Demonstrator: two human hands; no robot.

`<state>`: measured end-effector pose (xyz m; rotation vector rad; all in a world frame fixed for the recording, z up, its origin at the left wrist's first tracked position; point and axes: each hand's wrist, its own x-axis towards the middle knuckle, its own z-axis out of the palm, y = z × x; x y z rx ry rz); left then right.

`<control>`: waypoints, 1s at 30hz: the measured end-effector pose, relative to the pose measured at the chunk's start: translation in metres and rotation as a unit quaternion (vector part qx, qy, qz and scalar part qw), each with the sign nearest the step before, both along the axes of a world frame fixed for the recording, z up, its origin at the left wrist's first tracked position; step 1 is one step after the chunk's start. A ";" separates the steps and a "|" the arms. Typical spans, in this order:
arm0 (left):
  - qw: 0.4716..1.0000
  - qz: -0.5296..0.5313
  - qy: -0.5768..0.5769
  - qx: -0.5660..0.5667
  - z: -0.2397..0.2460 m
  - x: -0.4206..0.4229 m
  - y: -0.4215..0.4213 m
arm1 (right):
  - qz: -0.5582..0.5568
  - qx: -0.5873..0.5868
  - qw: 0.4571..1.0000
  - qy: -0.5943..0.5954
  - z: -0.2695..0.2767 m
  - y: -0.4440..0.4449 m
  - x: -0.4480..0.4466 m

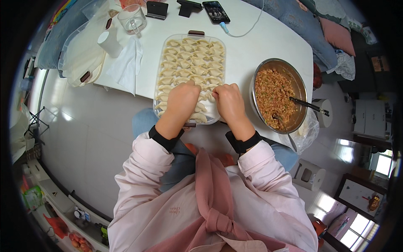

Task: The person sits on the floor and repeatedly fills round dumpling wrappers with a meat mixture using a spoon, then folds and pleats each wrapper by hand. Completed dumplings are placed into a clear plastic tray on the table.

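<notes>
Rows of pleated raw dumplings (184, 64) fill most of a shallow clear plastic tray (214, 118) with brown clips. My left hand (184, 96) is curled over the tray's middle, its fingertips hidden by the back of the hand. At the tray's right side, my right hand (229, 98) has its thumb and forefinger closed on the end of a dumpling (206, 95). Two more dumplings lie near the front edge, just right of my left wrist. To the right stands a steel bowl (300, 85) of minced filling (272, 91), with black chopsticks (310, 106) and a metal spoon (291, 141) in it.
The tray overhangs the front edge of the white table (239, 56). Left are a paper cup (110, 44), white tissue (127, 66), glass mug (132, 20) and clear lids (82, 47). A phone (216, 12) with a cable lies behind. A plastic bag (310, 134) sits beside the bowl.
</notes>
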<state>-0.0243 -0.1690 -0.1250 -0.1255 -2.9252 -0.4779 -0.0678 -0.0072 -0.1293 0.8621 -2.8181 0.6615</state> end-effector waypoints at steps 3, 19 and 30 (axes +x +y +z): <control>1.000 -0.008 0.004 -0.010 0.000 0.001 -0.003 | 0.000 0.007 1.000 0.011 -0.002 -0.001 0.000; 0.995 0.036 -0.053 0.082 0.037 0.019 0.006 | 0.046 -0.038 0.996 0.059 0.055 0.014 0.031; 0.922 -0.215 -0.150 0.285 0.084 0.060 0.129 | -0.239 -0.181 0.945 0.134 0.172 0.201 0.097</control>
